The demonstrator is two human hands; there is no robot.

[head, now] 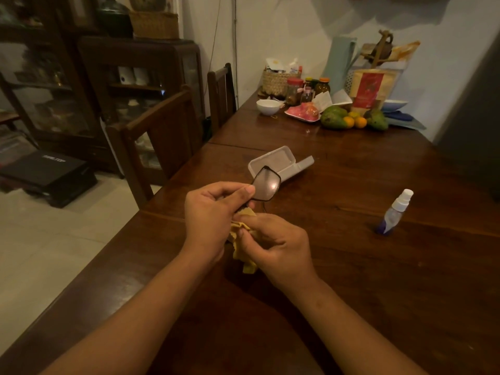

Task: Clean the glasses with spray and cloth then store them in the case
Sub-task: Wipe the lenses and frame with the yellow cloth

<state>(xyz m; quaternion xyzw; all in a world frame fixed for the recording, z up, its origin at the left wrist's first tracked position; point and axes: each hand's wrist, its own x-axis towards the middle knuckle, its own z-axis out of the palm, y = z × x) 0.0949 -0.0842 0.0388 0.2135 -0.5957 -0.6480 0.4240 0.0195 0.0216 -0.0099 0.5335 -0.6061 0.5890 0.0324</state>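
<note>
Head view. Reader: Where are the glasses, and what holds them?

Legend: The left hand (213,212) grips the glasses (266,184), fingers curled round the dark frame and thumb tip at the lens edge. One lens rises beyond the knuckles and catches a spot of light. The other lens is hidden behind the hands.

Reader: And the right hand?

Legend: The right hand (278,239) pinches a yellow cloth (244,257) between thumb and fingers, just beside and below the left-hand grip. The cloth bunches between the two hands, and its loose end hangs toward the table (351,280). Whether it touches the hidden lens cannot be told.

Reader: Where are the remaining items?

Legend: The case (281,161) lies open on the table just beyond the gripped lens, its lid laid back to the right. The spray bottle (395,212) stands well apart to the right of the right-hand grip, white cap uppermost. Far beyond both grips, at the table's end, sit a white bowl (267,106), fruit (335,117) and jars (294,90). A wooden chair (162,131) stands to the left of the left hand.
</note>
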